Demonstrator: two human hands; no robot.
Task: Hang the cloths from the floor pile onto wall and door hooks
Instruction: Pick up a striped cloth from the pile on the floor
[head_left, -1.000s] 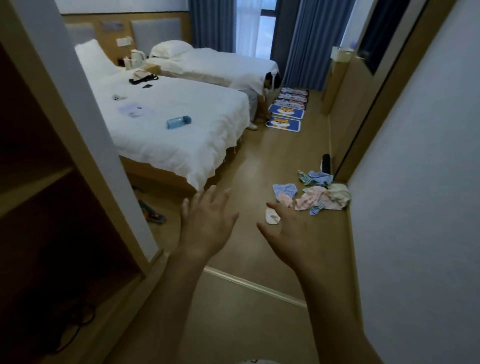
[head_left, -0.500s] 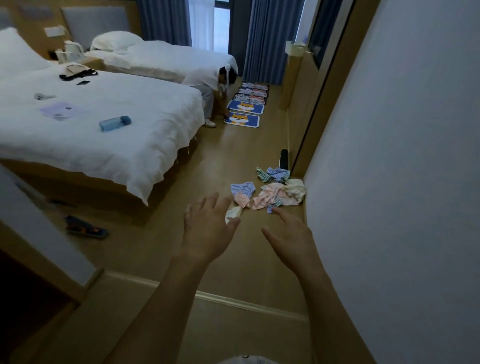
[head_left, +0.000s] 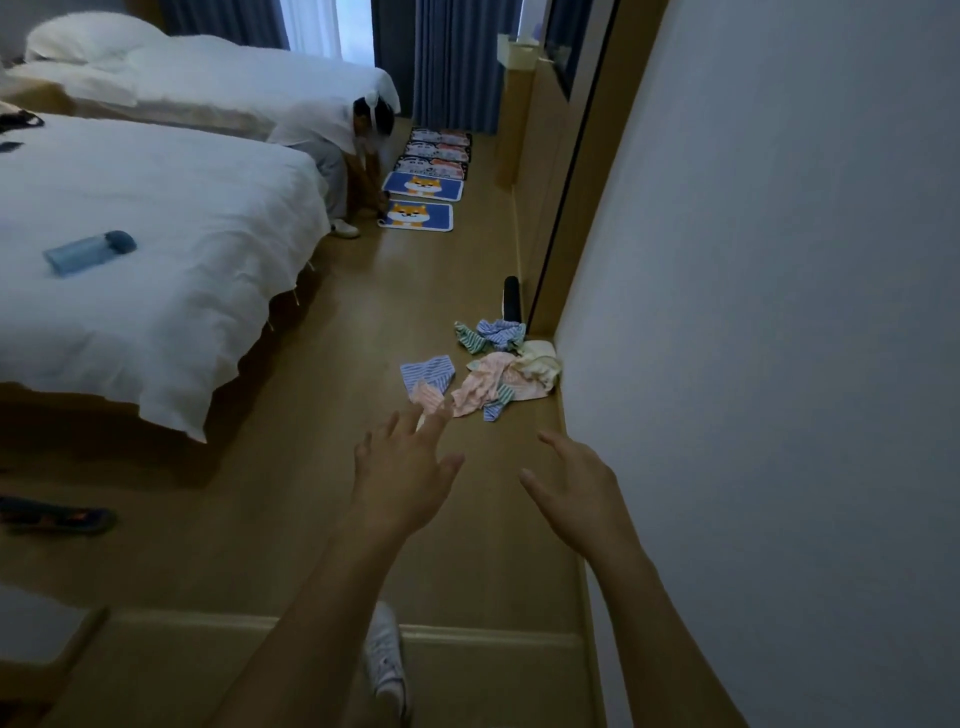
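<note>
Wooden flooring is running ahead of me, and the cloths are lying on it in a loose pile right against the foot of the white wall on my right. A blue-striped piece is sitting a little apart on the pile's left, with a pink one just below it, and a green and blue bundle is lying at the far end near a dark upright cylinder.

I am holding both hands out toward the pile, neither touching it. My left hand is hovering with fingers spread and straight, its grip released, the fingertips overlapping the near edge of the pink cloth in view. My right hand is hanging beside the wall, fingers relaxed and slightly bent, grip released and holding nothing.

My white shoe is showing below my left forearm. To the left a white bed is carrying a blue bottle. Farther off, a person in white is bending over a row of mats on the floor.
</note>
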